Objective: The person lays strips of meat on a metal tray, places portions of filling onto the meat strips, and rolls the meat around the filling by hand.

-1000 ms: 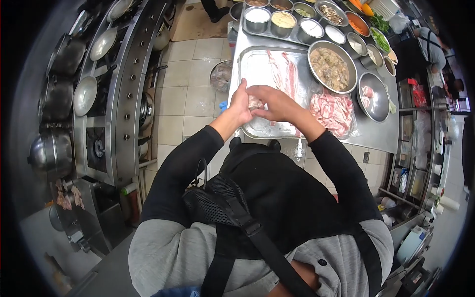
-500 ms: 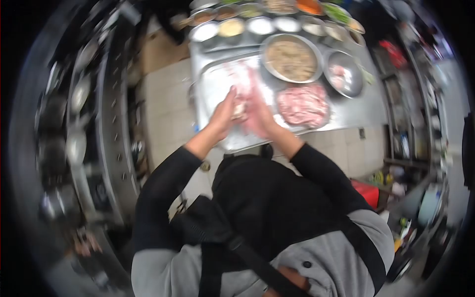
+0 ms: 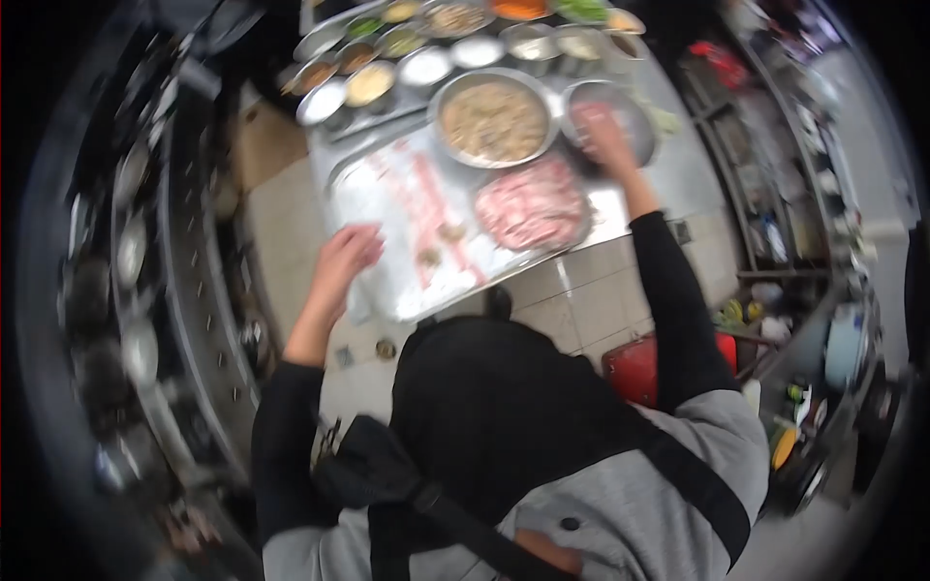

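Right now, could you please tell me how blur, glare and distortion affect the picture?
In the head view, the right hand is smeared by blur at the metal bowl; head view, pale glare on the tray; head view, fisheye bending and dark corners.

Commercial kitchen, pans [image 3: 139, 352] along a range [image 3: 197, 276], ingredient bowls [image 3: 386, 104]

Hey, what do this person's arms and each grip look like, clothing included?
The arms wear close-fitting, plain black fabric sleeves that stop short of the wrists, below looser grey fabric short sleeves. The left grip and right grip are ungloved hands. No markings stand out; blur hides finer details such as rings.
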`<move>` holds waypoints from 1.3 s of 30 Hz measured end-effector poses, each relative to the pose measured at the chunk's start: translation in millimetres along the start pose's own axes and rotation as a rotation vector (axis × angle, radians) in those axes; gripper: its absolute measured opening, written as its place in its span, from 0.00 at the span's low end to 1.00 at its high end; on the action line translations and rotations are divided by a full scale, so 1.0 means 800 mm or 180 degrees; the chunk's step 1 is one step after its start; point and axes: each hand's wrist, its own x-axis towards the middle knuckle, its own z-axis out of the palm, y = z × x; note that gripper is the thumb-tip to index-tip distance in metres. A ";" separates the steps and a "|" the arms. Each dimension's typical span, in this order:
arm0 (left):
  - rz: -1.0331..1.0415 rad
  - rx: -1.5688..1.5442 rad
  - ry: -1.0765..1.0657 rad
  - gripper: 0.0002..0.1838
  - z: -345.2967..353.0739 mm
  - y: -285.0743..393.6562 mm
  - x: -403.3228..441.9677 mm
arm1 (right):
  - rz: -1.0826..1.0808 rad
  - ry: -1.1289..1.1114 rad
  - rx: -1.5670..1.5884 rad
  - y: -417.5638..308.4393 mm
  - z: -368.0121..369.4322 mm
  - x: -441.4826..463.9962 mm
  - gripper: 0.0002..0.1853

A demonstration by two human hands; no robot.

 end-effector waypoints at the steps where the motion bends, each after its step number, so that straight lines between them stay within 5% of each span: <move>1: 0.0154 0.0345 0.0060 0.16 -0.012 -0.032 0.017 | 0.0712 -0.0021 0.0810 0.022 0.002 0.017 0.22; 2: 0.0509 0.0809 0.0206 0.14 -0.010 -0.048 0.025 | 0.1396 0.0115 0.1498 0.044 0.004 0.034 0.27; 5: 0.1350 0.1624 0.0395 0.16 0.009 -0.085 0.037 | 0.1900 -0.0674 0.1935 0.085 0.029 0.060 0.24; 7: 0.1865 0.2028 -0.0030 0.21 0.024 -0.086 0.031 | 0.0799 0.0514 0.1056 0.040 0.023 0.051 0.20; 8: 0.2637 0.2595 0.0064 0.22 0.032 -0.103 0.039 | 0.0245 0.1105 0.0609 0.018 0.015 0.034 0.18; 10: 0.2502 0.2894 -0.0658 0.22 0.044 -0.092 0.040 | 0.0509 0.0661 0.1457 -0.113 -0.007 -0.020 0.12; 12: 0.2574 0.2878 -0.0682 0.21 0.040 -0.105 0.061 | -0.0388 -0.0796 0.1696 -0.164 0.053 -0.072 0.09; 13: 0.2630 0.2869 -0.0715 0.20 0.038 -0.109 0.070 | 0.0212 -0.1792 0.1575 -0.241 0.040 -0.108 0.09; 14: 0.2436 0.2519 -0.0539 0.18 0.035 -0.107 0.073 | -0.0124 -0.1961 0.1509 -0.278 0.051 -0.134 0.15; 15: 0.2235 0.2160 -0.0388 0.17 0.032 -0.106 0.073 | -0.0919 -0.1593 0.0738 -0.294 0.084 -0.151 0.23; 20: 0.1754 0.1435 -0.0242 0.14 0.023 -0.096 0.088 | -0.0654 -0.0409 0.0710 -0.347 0.170 -0.160 0.20; 27: 0.2531 0.1550 -0.0620 0.14 0.017 -0.102 0.075 | -0.0629 -0.1149 0.0786 -0.335 0.104 -0.104 0.12; 31: 0.1510 0.1800 0.0324 0.19 0.038 -0.110 0.105 | -0.0399 -0.0315 0.1900 -0.319 0.117 -0.042 0.09; 33: 0.0639 0.1025 0.0462 0.20 0.040 -0.103 0.111 | -0.0383 -0.0235 0.2035 -0.314 0.108 -0.035 0.09; 34: 0.0207 0.0633 0.0526 0.21 0.040 -0.096 0.112 | -0.0969 -0.0377 0.1853 -0.308 0.110 -0.037 0.10; 36: 0.1183 0.0857 0.0321 0.22 0.031 -0.112 0.120 | -0.2115 -0.0640 0.1453 -0.290 0.126 -0.053 0.13; 38: 0.2606 0.1397 -0.0031 0.22 0.026 -0.112 0.105 | -0.2196 -0.0785 0.1402 -0.281 0.139 -0.054 0.17; 39: 0.2717 0.1613 -0.0163 0.23 0.025 -0.110 0.100 | -0.2081 -0.0767 0.1449 -0.280 0.148 -0.052 0.18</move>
